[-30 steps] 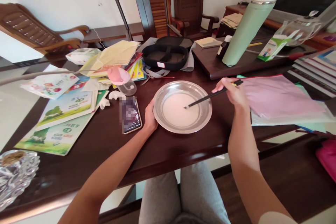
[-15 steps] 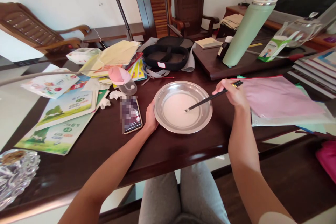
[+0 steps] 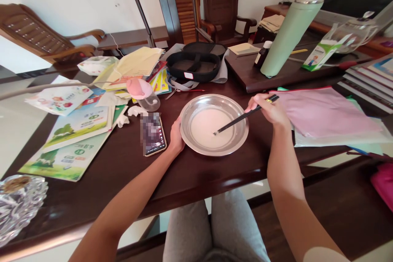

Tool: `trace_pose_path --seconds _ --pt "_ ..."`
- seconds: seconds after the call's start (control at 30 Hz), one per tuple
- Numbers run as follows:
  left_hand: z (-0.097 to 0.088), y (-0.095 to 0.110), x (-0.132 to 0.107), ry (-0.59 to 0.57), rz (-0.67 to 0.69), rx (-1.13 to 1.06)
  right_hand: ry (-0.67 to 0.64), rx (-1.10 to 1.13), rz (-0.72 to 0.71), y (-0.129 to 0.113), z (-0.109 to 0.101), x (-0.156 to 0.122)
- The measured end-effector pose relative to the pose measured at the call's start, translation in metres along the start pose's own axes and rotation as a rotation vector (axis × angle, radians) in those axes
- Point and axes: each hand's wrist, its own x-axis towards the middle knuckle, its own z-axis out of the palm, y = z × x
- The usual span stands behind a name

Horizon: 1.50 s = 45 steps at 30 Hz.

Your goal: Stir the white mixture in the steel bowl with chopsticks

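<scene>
A round steel dish (image 3: pixel 190 141) stands on the dark table in front of me, with a pale, milky liquid (image 3: pixel 208 125) in its bottom. My left hand (image 3: pixel 177 136) grips the dish by its left rim; part of the fingers is hidden under and behind it. Over the right rim, my right hand (image 3: pixel 265 107) is closed round black chopsticks (image 3: pixel 236 120). Their tips dip into the liquid near the middle of the dish. A phone (image 3: pixel 153 134) lies just left of my left hand, its screen lit and partly blurred out.
Behind the phone are a pink-lidded cup (image 3: pixel 144 94) and crumpled tissue (image 3: pixel 123 120). Booklets (image 3: pixel 70 143) and a glass ashtray (image 3: pixel 21 204) lie left. An open black case (image 3: pixel 193 65) sits behind the dish. Rightward are a pink folder (image 3: pixel 322 110) and a tall green flask (image 3: pixel 290 37).
My right hand has shifted slightly left, and the chopstick tips have moved a little left and down in the liquid. The left hand and the dish stay in place.
</scene>
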Motion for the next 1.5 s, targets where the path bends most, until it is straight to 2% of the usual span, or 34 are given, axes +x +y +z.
trace_pose_path --seconds 0.1,0.3,0.37,0.5,0.6,0.67,0.73,0.87,0.93,1.0,1.13,1.17,1.23,1.3,1.37,1.43,1.5 --pt "0.001 0.001 -0.001 -0.019 0.001 -0.010 -0.106 -0.013 0.018 -0.002 0.008 0.001" --pt "0.000 0.000 0.000 -0.007 -0.005 0.017 0.126 -0.032 -0.032 0.001 -0.003 0.001" --pt "0.000 0.000 0.000 -0.005 -0.011 0.022 0.083 -0.001 -0.032 0.001 -0.004 0.000" --pt "0.001 0.001 0.000 -0.002 0.015 0.006 -0.091 -0.026 0.010 -0.004 0.008 0.001" --pt "0.002 0.001 -0.001 0.013 0.028 0.000 -0.009 -0.069 0.017 -0.005 0.009 0.002" --pt "0.002 0.002 -0.001 0.024 0.013 -0.002 0.091 -0.057 0.000 -0.003 0.002 0.001" --pt "0.002 0.002 -0.002 0.025 -0.004 -0.004 0.126 -0.029 -0.016 -0.001 -0.003 0.000" --pt "0.001 0.002 -0.002 0.015 -0.003 0.005 -0.061 -0.021 0.018 -0.003 0.003 0.000" --pt "0.000 0.002 -0.002 0.023 0.015 0.017 -0.113 -0.040 0.026 -0.004 0.009 0.001" --pt "0.001 0.002 -0.002 0.018 0.026 0.021 -0.058 -0.068 0.020 -0.004 0.010 0.002" --pt "0.002 0.003 -0.002 0.008 0.019 0.026 0.132 -0.047 -0.015 0.000 -0.003 0.000" --pt "0.003 0.003 -0.003 0.011 0.017 0.027 0.129 -0.027 -0.017 0.001 -0.005 0.000" --pt "0.003 0.004 -0.003 0.016 0.008 0.026 0.042 0.006 -0.004 0.001 -0.003 0.000" --pt "0.003 0.004 -0.003 0.025 0.010 0.024 -0.077 0.007 0.016 -0.001 0.004 0.000" --pt "0.003 0.003 -0.003 0.034 0.021 0.022 -0.122 -0.023 0.024 -0.004 0.011 0.001" --pt "0.003 0.004 -0.004 0.027 0.025 0.014 -0.058 -0.064 0.019 -0.006 0.012 0.002" --pt "0.004 0.004 -0.004 0.016 0.013 0.008 0.064 -0.082 -0.002 -0.005 0.007 0.001"
